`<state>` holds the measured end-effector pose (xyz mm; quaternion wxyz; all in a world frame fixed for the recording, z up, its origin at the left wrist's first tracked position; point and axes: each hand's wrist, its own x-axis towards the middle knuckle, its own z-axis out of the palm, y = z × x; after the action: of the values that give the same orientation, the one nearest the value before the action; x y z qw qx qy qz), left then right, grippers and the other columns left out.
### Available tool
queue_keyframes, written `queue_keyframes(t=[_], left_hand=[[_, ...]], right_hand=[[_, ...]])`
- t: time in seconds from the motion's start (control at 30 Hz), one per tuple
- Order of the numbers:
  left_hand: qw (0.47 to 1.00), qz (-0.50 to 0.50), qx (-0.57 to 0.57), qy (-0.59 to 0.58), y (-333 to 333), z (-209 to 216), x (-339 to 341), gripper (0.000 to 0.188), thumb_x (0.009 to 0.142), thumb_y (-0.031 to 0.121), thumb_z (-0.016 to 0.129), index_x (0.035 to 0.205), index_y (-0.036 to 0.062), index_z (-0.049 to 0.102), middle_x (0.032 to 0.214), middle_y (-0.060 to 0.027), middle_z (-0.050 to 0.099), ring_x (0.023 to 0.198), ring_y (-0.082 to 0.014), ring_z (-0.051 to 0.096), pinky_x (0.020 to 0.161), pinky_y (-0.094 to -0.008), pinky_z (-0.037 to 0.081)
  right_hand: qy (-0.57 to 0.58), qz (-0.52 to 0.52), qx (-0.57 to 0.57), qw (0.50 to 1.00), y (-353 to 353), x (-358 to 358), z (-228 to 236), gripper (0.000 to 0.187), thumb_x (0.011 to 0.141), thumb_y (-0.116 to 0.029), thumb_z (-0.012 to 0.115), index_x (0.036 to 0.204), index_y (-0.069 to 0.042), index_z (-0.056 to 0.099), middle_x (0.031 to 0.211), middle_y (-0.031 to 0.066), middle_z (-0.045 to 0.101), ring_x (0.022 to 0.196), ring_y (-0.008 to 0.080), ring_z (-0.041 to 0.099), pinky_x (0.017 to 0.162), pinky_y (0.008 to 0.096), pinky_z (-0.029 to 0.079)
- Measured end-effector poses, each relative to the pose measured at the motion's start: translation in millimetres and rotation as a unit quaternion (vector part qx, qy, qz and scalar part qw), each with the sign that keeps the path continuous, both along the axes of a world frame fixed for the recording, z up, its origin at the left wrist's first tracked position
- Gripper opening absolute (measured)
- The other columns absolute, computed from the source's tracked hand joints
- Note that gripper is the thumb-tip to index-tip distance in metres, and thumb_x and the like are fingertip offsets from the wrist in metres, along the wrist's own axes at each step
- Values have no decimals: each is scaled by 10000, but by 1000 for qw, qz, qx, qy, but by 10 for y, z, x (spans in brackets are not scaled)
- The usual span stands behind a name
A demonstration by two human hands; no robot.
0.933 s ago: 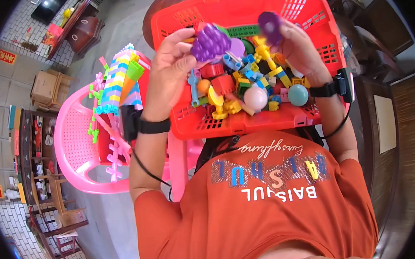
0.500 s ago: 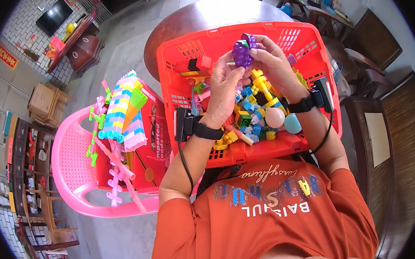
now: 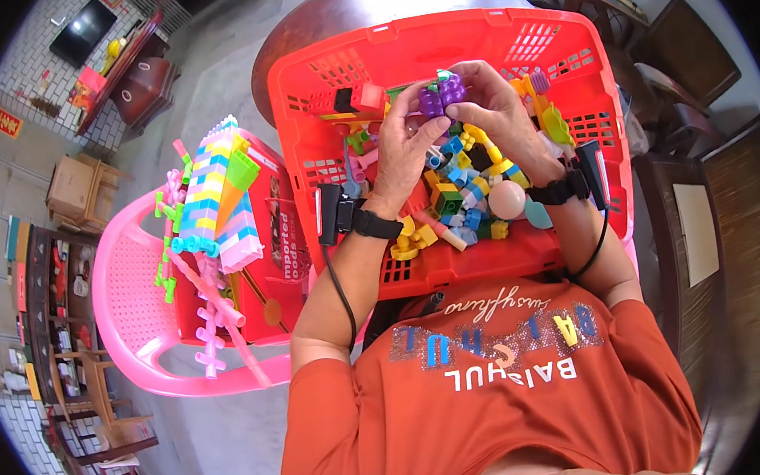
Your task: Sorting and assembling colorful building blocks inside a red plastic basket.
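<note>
A purple toy bunch of grapes [image 3: 443,98] with a green and white top is held up above the far half of a red plastic basket [image 3: 454,272]. My left hand [image 3: 407,146] pinches its left side between thumb and fingers. From the right, my right hand [image 3: 499,107] grips it too, the thumb at its lower edge and the fingers behind. Below both hands, building blocks [image 3: 448,198] in several colours lie heaped in the basket. A pale pink ball [image 3: 507,199] and a teal ball [image 3: 538,214] rest near my right wrist.
At the left, a pink plastic chair [image 3: 132,266] bears a red bag [image 3: 276,219], a striped block build [image 3: 207,193] and pink and green connector pieces [image 3: 210,295]. A round dark table [image 3: 294,52] stands behind the basket. Wooden furniture [image 3: 677,214] is at the right.
The purple pieces, which showed a gap between them, are now together as one bunch. Both hands sit closer around it. The view has shifted slightly.
</note>
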<state>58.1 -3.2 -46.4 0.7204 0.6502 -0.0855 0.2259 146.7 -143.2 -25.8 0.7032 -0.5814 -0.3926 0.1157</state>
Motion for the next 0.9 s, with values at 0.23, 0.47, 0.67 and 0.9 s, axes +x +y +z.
queue_keyframes(t=[0.23, 0.47, 0.67, 0.9], left_hand=[[980, -71, -186, -1, -36, -181, 0, 390, 865, 123, 616, 1213, 26, 468, 1033, -75, 582, 858, -152, 616, 716, -277, 554], [971, -61, -232, -20, -28, -134, 6, 352, 856, 133, 648, 1155, 33, 491, 1056, -74, 597, 906, -165, 611, 786, -309, 532], [979, -41, -194, -37, -1, -145, -8, 441, 821, 99, 695, 1201, 4, 491, 1098, -74, 594, 998, -142, 578, 861, -274, 491], [982, -43, -179, -40, -30, -110, -17, 495, 792, 84, 723, 1222, -2, 492, 1094, -73, 594, 988, -136, 577, 854, -261, 486]], right_hand=[[57, 25, 50, 997, -32, -96, -71, 419, 809, -52, 650, 1192, 8, 492, 1025, 74, 609, 941, 126, 599, 814, 280, 497], [38, 41, 54, 997, -14, -126, -92, 426, 810, -60, 689, 1194, -9, 511, 1015, 62, 615, 946, 117, 598, 826, 273, 497], [9, 21, 38, 999, -13, -158, -70, 429, 815, -37, 678, 1215, -20, 523, 1012, 61, 608, 960, 125, 596, 838, 258, 494], [-19, 24, 27, 999, -60, -135, -53, 447, 814, -42, 682, 1232, -21, 523, 1042, 64, 611, 961, 121, 595, 840, 256, 494]])
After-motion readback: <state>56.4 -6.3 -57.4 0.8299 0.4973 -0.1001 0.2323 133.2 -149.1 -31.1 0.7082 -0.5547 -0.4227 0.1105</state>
